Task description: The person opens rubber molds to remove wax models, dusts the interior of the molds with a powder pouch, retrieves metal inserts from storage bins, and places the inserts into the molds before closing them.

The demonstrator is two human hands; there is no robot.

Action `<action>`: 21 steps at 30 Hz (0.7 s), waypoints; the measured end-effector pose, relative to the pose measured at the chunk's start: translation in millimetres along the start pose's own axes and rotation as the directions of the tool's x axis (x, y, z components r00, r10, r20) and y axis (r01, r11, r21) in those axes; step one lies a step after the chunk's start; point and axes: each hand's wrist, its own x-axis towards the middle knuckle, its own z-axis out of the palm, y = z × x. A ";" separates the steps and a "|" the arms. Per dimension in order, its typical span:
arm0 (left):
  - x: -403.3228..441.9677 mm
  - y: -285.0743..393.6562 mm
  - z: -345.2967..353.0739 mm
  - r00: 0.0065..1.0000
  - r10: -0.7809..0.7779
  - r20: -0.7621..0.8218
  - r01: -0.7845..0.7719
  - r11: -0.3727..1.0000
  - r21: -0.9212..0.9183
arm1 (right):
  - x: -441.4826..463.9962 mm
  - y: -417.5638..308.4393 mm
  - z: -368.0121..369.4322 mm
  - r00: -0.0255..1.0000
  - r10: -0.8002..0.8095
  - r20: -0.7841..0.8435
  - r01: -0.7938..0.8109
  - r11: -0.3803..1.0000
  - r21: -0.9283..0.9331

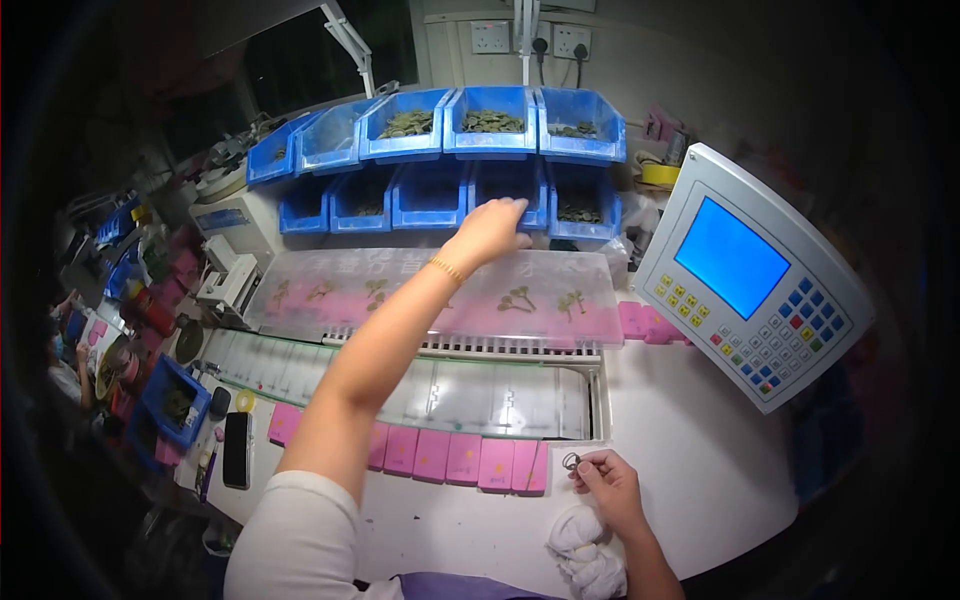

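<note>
My left hand (492,230) is stretched out at the front of a lower-row blue bin (508,214). Its thumb and forefinger show apart; the other fingertips are hard to make out. A gold-coloured bracelet (446,268) is on that wrist. Close to the front of the bench, my right hand (612,485) pinches small dark ring-like loops (572,462) between thumb and fingers. Just below it lies a bundled white cloth (585,555). Pink rectangular blocks (463,458) stand in a row left of my right hand, partly hidden by my left arm.
Two rows of blue bins (492,122) hold small greenish pieces. A clear cover (580,270) lies before them, above a long segmented tray (470,395). A keypad console (750,280) rises at right. A phone (237,450) lies left; another person (68,370) sits far left.
</note>
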 end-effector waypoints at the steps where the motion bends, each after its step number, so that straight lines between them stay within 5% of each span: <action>1: -25.5 -1.5 -3.4 0.994 0.098 -0.050 -0.097 0.995 0.017 | -0.2 0.4 -0.9 0.999 -0.025 -0.025 0.024 1.000 -0.013; 4: -126.0 11.0 -49.6 0.980 0.198 0.020 -0.194 0.973 -0.124 | 0.4 -1.4 -0.7 0.991 -0.082 -0.103 0.072 0.993 -0.096; 6: -186.9 25.7 -97.6 0.976 0.117 0.182 -0.047 0.935 -0.353 | 0.5 -8.9 2.7 0.981 -0.146 -0.131 0.113 0.967 -0.227; 10: -281.9 16.7 -160.0 0.992 0.014 -0.122 -0.064 0.905 -0.420 | 19.4 -55.1 24.5 0.878 -0.475 -0.051 0.359 0.726 -0.587; 12: -313.3 19.5 -170.6 0.893 -0.229 -0.387 -0.096 0.743 -0.662 | 46.4 -85.8 40.8 0.739 -0.670 0.074 0.522 0.500 -0.691; 15: -336.3 3.9 -174.7 0.702 -0.313 -0.640 -0.330 0.654 -0.681 | 116.7 -131.7 73.8 0.524 -0.831 0.185 0.622 0.225 -0.750; 17: -343.0 -2.0 -173.7 0.607 -0.396 -0.689 -0.360 0.636 -0.683 | 175.3 -157.3 88.4 0.465 -0.851 0.244 0.546 0.059 -0.836; 21: -358.3 -17.6 -169.2 0.495 -0.528 -0.690 -0.346 0.609 -0.714 | 278.7 -182.3 104.5 0.430 -0.872 0.233 0.500 0.016 -0.866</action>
